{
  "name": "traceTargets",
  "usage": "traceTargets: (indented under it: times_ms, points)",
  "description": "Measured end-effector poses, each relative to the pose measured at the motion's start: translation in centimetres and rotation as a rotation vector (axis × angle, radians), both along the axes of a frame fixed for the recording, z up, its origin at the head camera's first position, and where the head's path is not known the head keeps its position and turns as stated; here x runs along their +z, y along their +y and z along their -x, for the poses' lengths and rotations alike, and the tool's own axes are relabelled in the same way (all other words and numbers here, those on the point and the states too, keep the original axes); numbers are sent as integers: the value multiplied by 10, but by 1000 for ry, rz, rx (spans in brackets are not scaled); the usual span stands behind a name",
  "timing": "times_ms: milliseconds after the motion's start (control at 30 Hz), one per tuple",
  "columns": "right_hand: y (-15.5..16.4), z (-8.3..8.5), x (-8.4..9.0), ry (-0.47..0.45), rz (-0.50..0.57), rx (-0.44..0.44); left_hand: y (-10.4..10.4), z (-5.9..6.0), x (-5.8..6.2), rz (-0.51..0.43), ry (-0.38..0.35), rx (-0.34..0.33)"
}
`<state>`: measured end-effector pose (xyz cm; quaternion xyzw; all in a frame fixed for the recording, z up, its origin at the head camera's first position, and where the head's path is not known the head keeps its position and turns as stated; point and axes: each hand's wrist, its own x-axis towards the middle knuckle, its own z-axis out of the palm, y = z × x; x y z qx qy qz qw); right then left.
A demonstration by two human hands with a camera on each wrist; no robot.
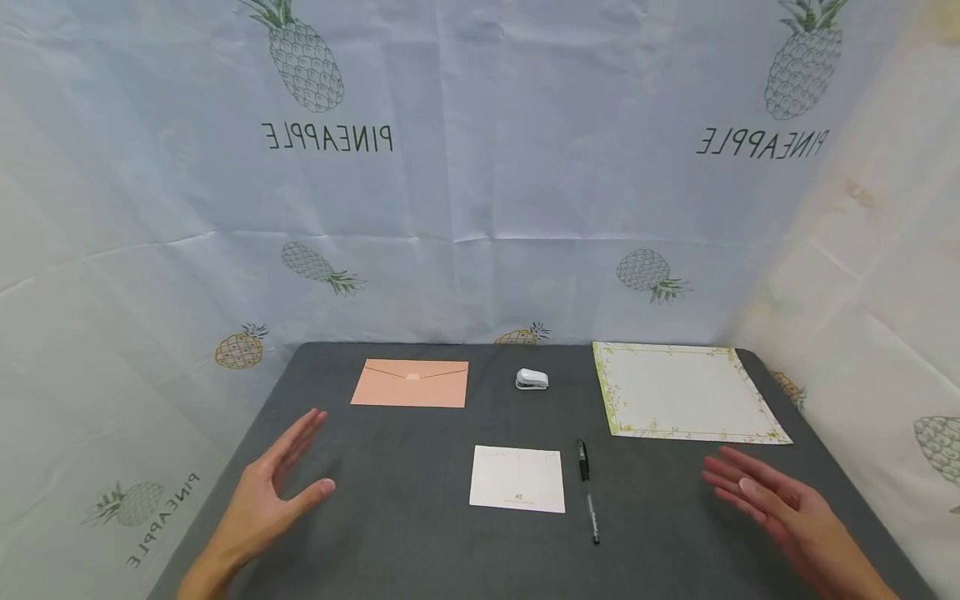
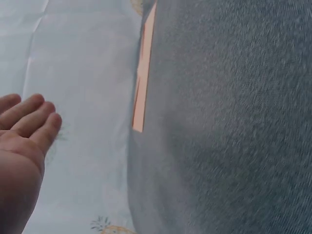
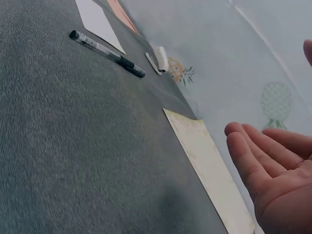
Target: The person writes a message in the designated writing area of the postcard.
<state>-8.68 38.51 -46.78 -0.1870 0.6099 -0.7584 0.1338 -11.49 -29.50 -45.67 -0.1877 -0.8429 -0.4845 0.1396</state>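
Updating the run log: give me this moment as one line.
left hand: open, holds nothing | right hand: open, holds nothing | pen, white card, envelope: untouched on table

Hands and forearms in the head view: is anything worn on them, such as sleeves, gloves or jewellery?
Nothing shows. The left hand and right hand are bare, with no gloves, rings or markings, and both forearms are bare to the frame edge. Short nails; no wrist camera straps are visible.

Soft, even light with faint shadows; head view bends at edges, wrist views slightly blurred.
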Motion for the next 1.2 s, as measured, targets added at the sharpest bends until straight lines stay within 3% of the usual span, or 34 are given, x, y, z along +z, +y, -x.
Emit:
traceTargets:
  times_ms: [100,233,367,600,800,1200]
  points:
    - [-5,1,1,-63,-85,-34,2,3,-4,-66,9,-70]
    - [-15,6,3,-137,-130,-7,8,6,-9,-107,3,-148]
    - [-26,13,1,-205,-155,35,16,8,-13,-124,-28,-196]
    - [-41,24,-6,-289,-225,13,34,14,-18,-135,-88,-252]
    - [-55,28,-10,-304,-259,9,48,16,-16,-144,-152,-263]
    - [-78,32,-9,-321,-334,-42,60,21,-20,-131,-140,-339]
